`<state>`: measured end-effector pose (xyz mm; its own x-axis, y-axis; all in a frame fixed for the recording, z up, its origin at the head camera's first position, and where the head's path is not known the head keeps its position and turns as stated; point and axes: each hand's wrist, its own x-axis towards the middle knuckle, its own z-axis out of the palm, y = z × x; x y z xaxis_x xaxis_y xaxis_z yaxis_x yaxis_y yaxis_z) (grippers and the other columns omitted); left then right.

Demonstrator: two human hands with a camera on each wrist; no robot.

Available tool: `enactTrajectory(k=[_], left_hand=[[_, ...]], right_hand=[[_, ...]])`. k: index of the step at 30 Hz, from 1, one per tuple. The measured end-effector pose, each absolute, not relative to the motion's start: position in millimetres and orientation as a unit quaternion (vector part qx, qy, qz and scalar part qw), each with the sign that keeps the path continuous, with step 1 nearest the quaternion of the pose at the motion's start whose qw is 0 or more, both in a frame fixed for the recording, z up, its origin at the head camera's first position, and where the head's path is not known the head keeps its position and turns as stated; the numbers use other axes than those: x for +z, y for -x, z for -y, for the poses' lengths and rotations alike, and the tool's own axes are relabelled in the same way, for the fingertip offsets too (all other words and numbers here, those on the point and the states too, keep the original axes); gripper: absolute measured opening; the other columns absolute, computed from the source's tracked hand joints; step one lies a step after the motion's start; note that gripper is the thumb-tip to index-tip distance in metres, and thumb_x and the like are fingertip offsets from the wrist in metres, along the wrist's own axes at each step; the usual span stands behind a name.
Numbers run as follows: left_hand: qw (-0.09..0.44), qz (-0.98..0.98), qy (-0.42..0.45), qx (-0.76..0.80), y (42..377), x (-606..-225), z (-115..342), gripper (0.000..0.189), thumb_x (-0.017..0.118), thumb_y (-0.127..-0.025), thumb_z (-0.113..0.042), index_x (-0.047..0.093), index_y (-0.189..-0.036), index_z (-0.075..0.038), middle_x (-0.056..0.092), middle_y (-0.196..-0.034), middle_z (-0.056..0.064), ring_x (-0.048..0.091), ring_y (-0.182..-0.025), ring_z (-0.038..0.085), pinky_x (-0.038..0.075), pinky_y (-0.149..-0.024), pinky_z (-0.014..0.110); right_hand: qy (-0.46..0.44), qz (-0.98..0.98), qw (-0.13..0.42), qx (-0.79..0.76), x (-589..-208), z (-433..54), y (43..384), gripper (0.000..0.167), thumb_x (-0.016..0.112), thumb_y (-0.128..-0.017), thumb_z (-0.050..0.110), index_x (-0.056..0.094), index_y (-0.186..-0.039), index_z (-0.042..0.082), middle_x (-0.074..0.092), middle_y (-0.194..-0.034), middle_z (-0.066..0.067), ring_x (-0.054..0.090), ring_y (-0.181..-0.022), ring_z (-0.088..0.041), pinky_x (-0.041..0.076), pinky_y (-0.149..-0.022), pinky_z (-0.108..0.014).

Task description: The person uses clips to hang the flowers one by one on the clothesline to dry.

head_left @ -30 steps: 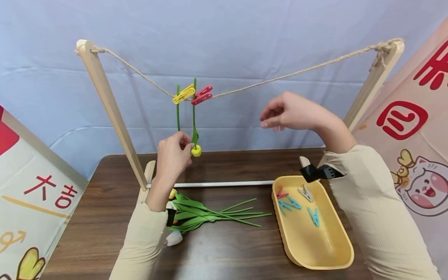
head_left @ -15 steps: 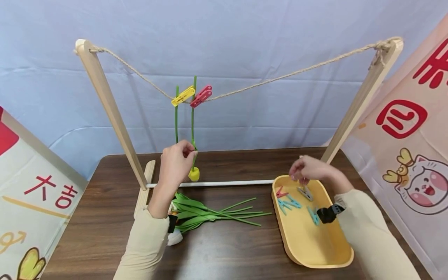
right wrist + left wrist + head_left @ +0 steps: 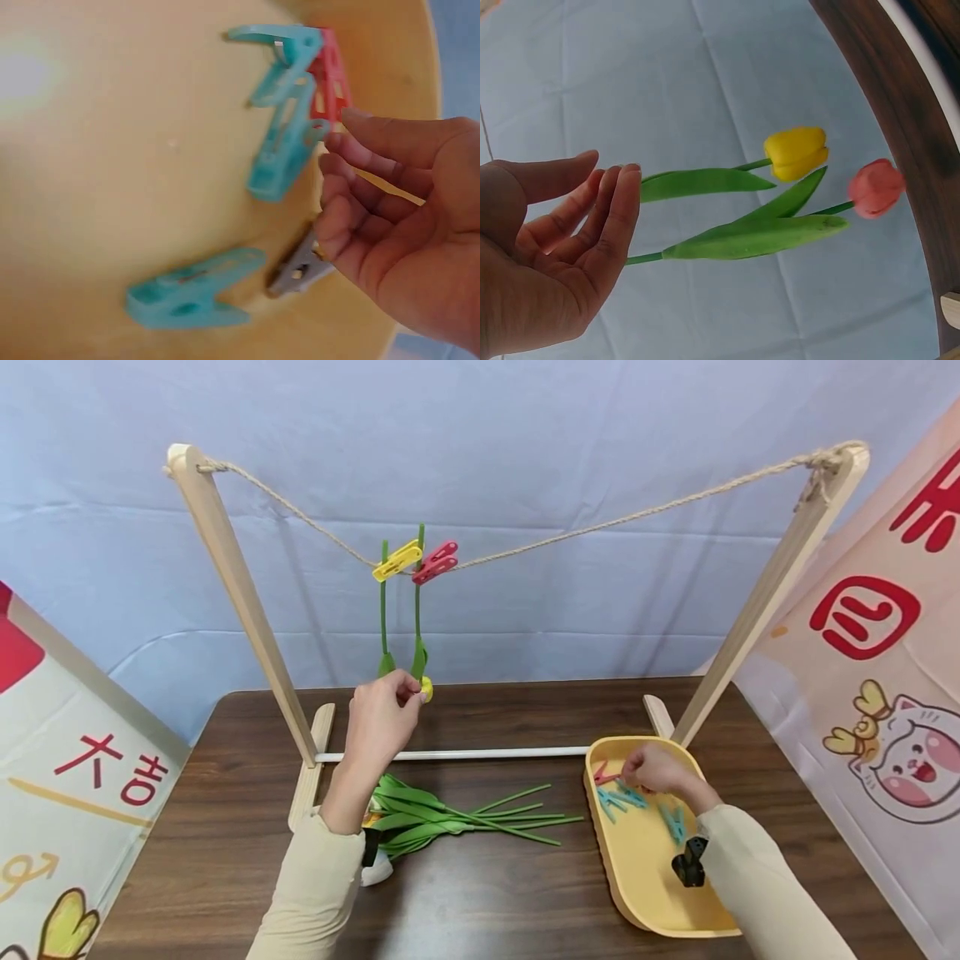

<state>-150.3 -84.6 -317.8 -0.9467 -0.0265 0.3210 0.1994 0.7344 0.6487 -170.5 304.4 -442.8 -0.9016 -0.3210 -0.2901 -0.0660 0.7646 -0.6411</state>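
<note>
Two artificial tulips hang upside down from a rope point(image 3: 570, 534). A yellow clothespin point(image 3: 397, 561) and a red clothespin point(image 3: 435, 562) clip their stems. My left hand point(image 3: 378, 718) is beside the hanging blooms. In the left wrist view its thumb and relaxed fingers stand apart, in front of the stems of the yellow tulip point(image 3: 796, 154) and the pink tulip point(image 3: 876, 187). My right hand point(image 3: 658, 770) reaches into a yellow tray point(image 3: 645, 877), fingers loosely bent. Nearest to it are teal clothespins point(image 3: 281, 150), a red clothespin point(image 3: 330, 75) and a grey clothespin point(image 3: 296, 266), partly hidden.
Wooden posts point(image 3: 243, 602) hold the rope at both ends, joined low down by a white rod point(image 3: 487, 752). Several more tulips point(image 3: 427, 818) lie on the dark wooden table point(image 3: 487, 893), left of the tray. A pale blue cloth point(image 3: 525, 435) hangs behind.
My right hand has come down from beside the rope into the tray. My left hand has shifted slightly down, and the hanging tulips have bobbed down and up.
</note>
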Motion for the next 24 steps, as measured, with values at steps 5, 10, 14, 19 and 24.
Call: enactTrajectory(k=[5,10,14,19,24], left_hand=[[0.154,0.918,0.048,-0.363,149.1,-320.8,84.4,0.005,0.065,-0.083,-0.008,0.066,-0.08,-0.005,0.062,-0.068,0.004,0.056,-0.059,0.02,0.043,-0.059,0.036],[0.154,0.918,0.051,-0.362,146.8,-324.5,84.7,0.006,0.066,-0.083,-0.009,0.065,-0.08,-0.005,0.062,-0.068,0.004,0.055,-0.058,0.019,0.044,-0.058,0.035],[0.154,0.921,0.055,-0.354,144.7,-325.2,84.3,0.008,0.067,-0.083,-0.011,0.064,-0.078,-0.005,0.061,-0.066,0.003,0.055,-0.059,0.019,0.044,-0.059,0.036],[0.143,0.922,0.062,-0.354,142.1,-325.8,81.3,0.008,0.067,-0.083,-0.012,0.064,-0.078,-0.006,0.06,-0.064,0.002,0.054,-0.058,0.018,0.043,-0.058,0.037],[0.118,0.923,0.085,-0.357,140.4,-329.4,71.9,0.007,0.066,-0.083,-0.013,0.064,-0.078,-0.008,0.06,-0.066,0.0,0.053,-0.057,0.014,0.043,-0.057,0.033]], right_hand=[[0.121,-0.919,0.166,-0.337,-454.1,-303.4,168.9,0.015,0.058,-0.076,-0.009,0.059,-0.062,-0.003,0.052,-0.057,-0.001,0.039,-0.048,-0.01,0.034,-0.047,-0.024],[0.139,-0.915,0.162,-0.341,-454.0,-305.6,167.4,0.029,0.052,-0.073,-0.013,0.045,-0.05,0.005,0.036,-0.047,0.006,0.028,-0.042,-0.006,0.027,-0.045,-0.022],[0.129,-0.916,0.169,-0.339,-442.7,-309.5,166.7,0.029,0.05,-0.075,-0.01,0.045,-0.051,0.005,0.037,-0.044,0.006,0.033,-0.038,-0.007,0.029,-0.04,-0.022],[0.089,-0.9,0.189,-0.384,-414.4,-310.7,171.4,0.015,0.051,-0.082,-0.005,0.051,-0.067,-0.003,0.052,-0.053,-0.008,0.052,-0.042,-0.021,0.045,-0.041,-0.034],[0.117,-0.871,0.194,-0.436,-382.5,-299.2,178.8,0.006,0.05,-0.083,-0.008,0.048,-0.077,-0.006,0.057,-0.064,-0.013,0.059,-0.05,-0.027,0.05,-0.048,-0.04]])
